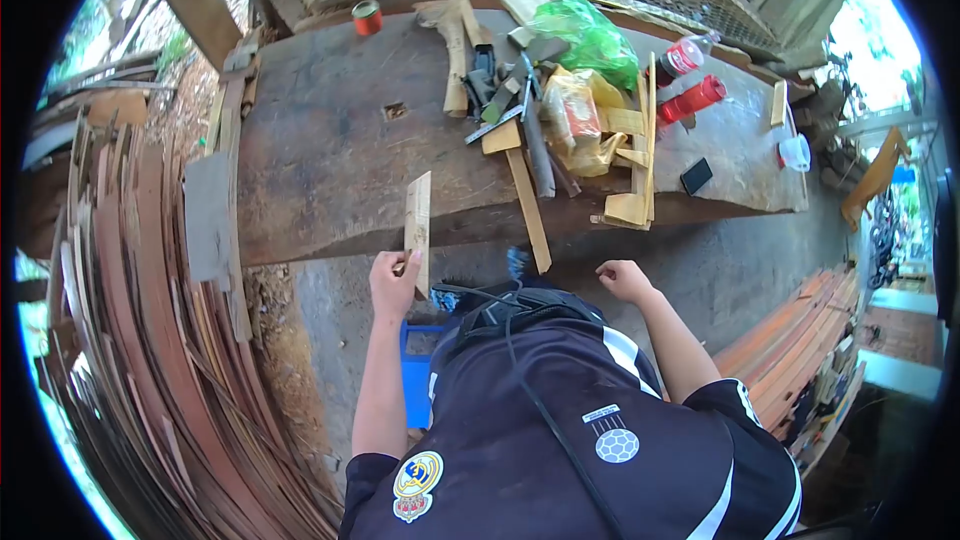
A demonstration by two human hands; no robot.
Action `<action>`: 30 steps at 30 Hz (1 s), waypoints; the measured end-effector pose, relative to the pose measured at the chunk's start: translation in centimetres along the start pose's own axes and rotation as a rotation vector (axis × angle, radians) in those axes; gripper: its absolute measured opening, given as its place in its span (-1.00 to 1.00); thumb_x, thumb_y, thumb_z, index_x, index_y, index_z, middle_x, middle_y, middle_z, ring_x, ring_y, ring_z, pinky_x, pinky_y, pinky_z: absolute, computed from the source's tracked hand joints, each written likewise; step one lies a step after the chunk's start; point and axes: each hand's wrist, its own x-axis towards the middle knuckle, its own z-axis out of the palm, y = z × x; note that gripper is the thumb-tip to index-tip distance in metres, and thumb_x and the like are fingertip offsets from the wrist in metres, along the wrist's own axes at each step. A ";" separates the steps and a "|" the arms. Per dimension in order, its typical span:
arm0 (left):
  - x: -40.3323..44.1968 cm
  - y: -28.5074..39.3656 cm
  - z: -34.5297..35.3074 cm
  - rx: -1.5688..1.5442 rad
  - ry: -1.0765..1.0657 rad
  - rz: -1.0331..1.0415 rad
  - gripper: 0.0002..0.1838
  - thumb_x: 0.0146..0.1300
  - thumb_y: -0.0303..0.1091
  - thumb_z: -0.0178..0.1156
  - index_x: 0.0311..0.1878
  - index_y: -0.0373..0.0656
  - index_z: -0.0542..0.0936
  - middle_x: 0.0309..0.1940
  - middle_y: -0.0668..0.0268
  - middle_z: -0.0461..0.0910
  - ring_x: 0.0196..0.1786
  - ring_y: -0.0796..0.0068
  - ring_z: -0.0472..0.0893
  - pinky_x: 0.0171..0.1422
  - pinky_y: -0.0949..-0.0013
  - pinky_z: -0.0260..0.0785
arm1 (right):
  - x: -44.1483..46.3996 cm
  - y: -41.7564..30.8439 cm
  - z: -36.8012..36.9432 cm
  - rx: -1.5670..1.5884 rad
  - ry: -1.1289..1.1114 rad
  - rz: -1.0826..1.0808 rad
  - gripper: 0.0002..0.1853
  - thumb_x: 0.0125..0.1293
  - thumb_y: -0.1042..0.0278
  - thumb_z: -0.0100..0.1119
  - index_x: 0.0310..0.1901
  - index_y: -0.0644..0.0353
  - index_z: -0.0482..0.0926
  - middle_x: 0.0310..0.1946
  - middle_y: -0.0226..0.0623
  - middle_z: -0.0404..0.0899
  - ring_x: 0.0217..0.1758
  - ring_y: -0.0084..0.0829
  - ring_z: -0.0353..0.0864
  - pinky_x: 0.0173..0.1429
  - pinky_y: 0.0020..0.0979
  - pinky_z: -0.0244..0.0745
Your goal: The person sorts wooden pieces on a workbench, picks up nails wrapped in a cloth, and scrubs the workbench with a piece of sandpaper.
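Observation:
My left hand (396, 282) grips the lower part of a short, flat wooden piece (418, 220), whose upper end leans over the front edge of the workbench (320, 160). My right hand (625, 281) is in front of the bench with its fingers curled together; whether something small is between them cannot be made out. Between the hands, a narrow wooden strip (528, 210) sticks out past the bench edge. Behind it, dark tools (490, 85) lie in a pile beside a yellow plastic bag (575, 120).
A red can (367, 18) stands at the back left of the bench. A green bag (590, 35), a cola bottle (685, 58), a red bottle (695, 98), a black phone-like object (696, 176) and a white cup (794, 154) are on the right. Planks (150, 320) are stacked at left.

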 end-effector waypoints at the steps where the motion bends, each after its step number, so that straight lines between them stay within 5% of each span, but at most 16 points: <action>1: 0.8 0.9 1.0 0.049 -0.041 0.001 -0.60 0.27 -0.09 0.40 -0.29 -0.34 0.70 -0.31 0.11 0.62 -0.20 0.20 0.64 -0.02 0.24 0.46 | -0.4 1.6 0.5 0.043 0.022 0.046 -0.75 0.26 0.37 0.26 -0.05 0.22 0.74 -0.27 -0.13 0.76 -0.17 -0.23 0.76 0.01 -0.27 0.64; 8: 5.6 3.5 10.6 -0.006 -0.051 -0.071 -0.47 0.33 0.07 0.35 -0.29 -0.37 0.71 -0.40 0.20 0.66 -0.30 0.34 0.63 -0.05 0.30 0.48 | -6.7 13.4 4.1 0.234 0.129 0.305 -0.72 0.25 0.33 0.29 -0.04 0.21 0.75 -0.24 -0.12 0.77 -0.17 -0.30 0.78 0.00 -0.32 0.65; 14: 6.8 8.3 17.3 -0.330 -0.214 -0.439 -0.47 0.43 0.10 0.26 -0.39 -0.24 0.67 -0.61 0.43 0.55 -0.60 0.62 0.47 -0.52 0.47 0.28 | -14.2 28.5 11.4 0.498 0.143 0.639 -0.74 0.27 0.37 0.26 -0.04 0.25 0.74 -0.35 -0.23 0.76 -0.46 -0.45 0.72 -0.38 -0.35 0.63; 17: 7.8 8.8 20.5 -0.312 -0.164 -0.372 -0.50 0.43 0.11 0.25 -0.39 -0.18 0.65 -0.59 0.42 0.56 -0.63 0.67 0.44 -0.60 0.50 0.17 | -17.4 34.0 13.9 0.570 0.125 0.780 -0.78 0.29 0.38 0.24 -0.10 0.23 0.74 -0.41 -0.29 0.73 -0.51 -0.47 0.67 -0.49 -0.37 0.57; 20: 10.4 9.3 23.1 -0.328 -0.043 -0.285 -0.48 0.47 0.12 0.20 -0.36 -0.20 0.64 -0.56 0.40 0.58 -0.62 0.60 0.48 -0.59 0.44 0.21 | -19.3 34.2 11.7 0.815 0.162 0.953 -0.83 0.29 0.39 0.21 -0.17 0.23 0.73 -0.46 -0.32 0.68 -0.56 -0.48 0.62 -0.52 -0.36 0.55; 23: 14.0 12.7 24.0 -0.360 -0.031 -0.398 -0.42 0.49 0.18 0.11 -0.28 -0.24 0.67 -0.50 0.34 0.61 -0.55 0.50 0.55 -0.52 0.34 0.32 | -19.5 37.4 12.8 0.732 0.315 0.816 -0.83 0.30 0.33 0.20 -0.26 0.22 0.71 -0.50 -0.32 0.65 -0.60 -0.48 0.56 -0.54 -0.35 0.44; 25: 17.4 13.1 24.7 -0.386 0.057 -0.407 -0.38 0.47 0.19 0.14 -0.05 -0.34 0.66 -0.30 0.21 0.68 -0.38 0.40 0.64 -0.34 0.30 0.48 | -19.6 37.0 11.6 0.632 0.461 0.741 -0.77 0.30 0.28 0.22 -0.16 0.23 0.73 -0.46 -0.31 0.69 -0.45 -0.49 0.63 -0.32 -0.36 0.53; 26: 19.8 11.4 24.9 -0.426 0.056 -0.311 -0.37 0.45 0.15 0.19 0.03 -0.39 0.64 -0.16 0.15 0.68 -0.21 0.34 0.68 -0.15 0.27 0.55 | -19.8 36.1 10.1 0.663 0.469 0.724 -0.74 0.29 0.28 0.24 -0.09 0.23 0.73 -0.43 -0.31 0.71 -0.38 -0.47 0.67 -0.24 -0.37 0.57; 30: 27.0 5.7 25.1 -0.161 -0.066 -0.232 -0.51 0.37 -0.14 0.35 0.11 -0.43 0.62 -0.04 0.14 0.68 -0.07 0.30 0.67 -0.02 0.25 0.55 | -20.6 32.0 7.7 0.822 0.601 0.802 -0.75 0.31 0.33 0.26 -0.03 0.20 0.72 -0.34 -0.30 0.75 -0.33 -0.45 0.70 -0.16 -0.36 0.61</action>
